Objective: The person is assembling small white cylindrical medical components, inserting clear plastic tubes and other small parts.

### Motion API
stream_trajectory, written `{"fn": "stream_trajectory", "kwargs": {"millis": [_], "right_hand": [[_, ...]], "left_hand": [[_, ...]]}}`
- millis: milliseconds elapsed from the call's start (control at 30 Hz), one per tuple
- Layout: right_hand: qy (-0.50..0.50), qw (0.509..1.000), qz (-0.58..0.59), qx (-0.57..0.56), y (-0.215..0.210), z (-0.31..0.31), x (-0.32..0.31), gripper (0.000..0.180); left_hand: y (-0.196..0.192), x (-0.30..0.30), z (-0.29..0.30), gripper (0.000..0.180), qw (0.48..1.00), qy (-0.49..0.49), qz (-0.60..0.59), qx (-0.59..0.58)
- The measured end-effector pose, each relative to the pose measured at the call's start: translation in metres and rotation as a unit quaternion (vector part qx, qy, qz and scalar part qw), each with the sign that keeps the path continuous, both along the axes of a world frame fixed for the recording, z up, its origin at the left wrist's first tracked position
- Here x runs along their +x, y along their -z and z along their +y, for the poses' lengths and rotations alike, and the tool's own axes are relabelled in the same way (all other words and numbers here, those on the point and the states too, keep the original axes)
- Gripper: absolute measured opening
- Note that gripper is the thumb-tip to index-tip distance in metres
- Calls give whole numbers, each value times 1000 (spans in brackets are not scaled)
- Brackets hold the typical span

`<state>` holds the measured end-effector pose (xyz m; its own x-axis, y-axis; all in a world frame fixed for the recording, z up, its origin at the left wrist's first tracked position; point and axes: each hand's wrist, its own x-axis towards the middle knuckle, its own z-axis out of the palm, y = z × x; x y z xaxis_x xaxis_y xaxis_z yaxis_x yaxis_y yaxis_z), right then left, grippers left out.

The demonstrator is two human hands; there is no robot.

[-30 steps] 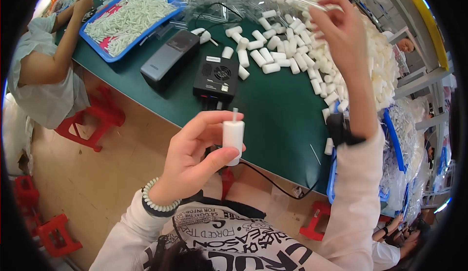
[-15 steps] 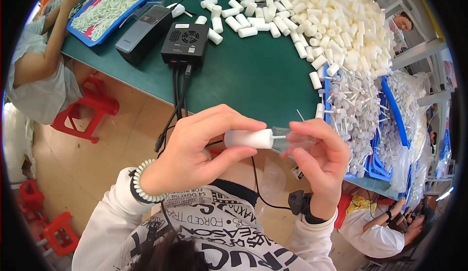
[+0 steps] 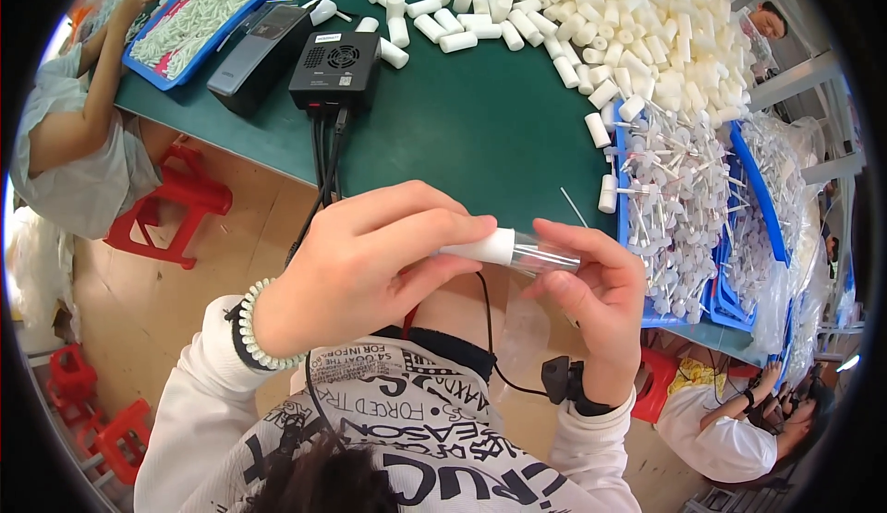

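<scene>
My left hand [image 3: 365, 268] is closed on a white cylindrical piece [image 3: 492, 246], fingers above and thumb below. Its right end shows past the fingertips; the rest is partly hidden. Against that end sits a clear plastic tube [image 3: 545, 256], roughly in line with it. My right hand [image 3: 602, 296] pinches the tube's far end between thumb and fingers. Whether the tube goes over the white piece or only touches it, I cannot tell. Beyond my right hand, a thin pale stick [image 3: 573, 206] lies on the green table [image 3: 462, 148].
A large heap of white cylinders [image 3: 637, 37] covers the far right. Blue trays of small white stemmed parts [image 3: 679, 199] stand to the right. A black box [image 3: 334, 72] with cables and a grey device [image 3: 259, 56] sit left. Co-workers sit on both sides; red stools [image 3: 176, 204] stand nearby.
The tube, which was blurred around a thin white stem, now shows sharply against the white cylinder. My right hand has moved slightly left, and the view has shifted a little.
</scene>
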<state>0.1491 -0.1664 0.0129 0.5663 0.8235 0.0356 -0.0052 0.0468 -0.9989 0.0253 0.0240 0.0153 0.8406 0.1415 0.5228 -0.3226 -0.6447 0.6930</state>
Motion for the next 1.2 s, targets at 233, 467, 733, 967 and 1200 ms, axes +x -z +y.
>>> {"fn": "stream_trajectory", "kwargs": {"millis": [233, 467, 733, 967, 1200], "right_hand": [[-24, 976, 209, 54, 14, 0, -2, 32], [9, 992, 122, 41, 17, 3, -12, 33], [4, 992, 104, 66, 31, 6, -14, 32], [30, 989, 107, 94, 45, 9, -31, 26], [57, 986, 134, 76, 44, 18, -45, 28]], "left_hand": [[4, -1, 0, 25, 995, -29, -45, 85], [3, -4, 0, 25, 995, -24, -26, 94], [-19, -6, 5, 36, 971, 25, 116, -208], [-2, -2, 14, 34, 945, 110, 39, -304], [10, 8, -1, 31, 930, 126, 100, -330]]}}
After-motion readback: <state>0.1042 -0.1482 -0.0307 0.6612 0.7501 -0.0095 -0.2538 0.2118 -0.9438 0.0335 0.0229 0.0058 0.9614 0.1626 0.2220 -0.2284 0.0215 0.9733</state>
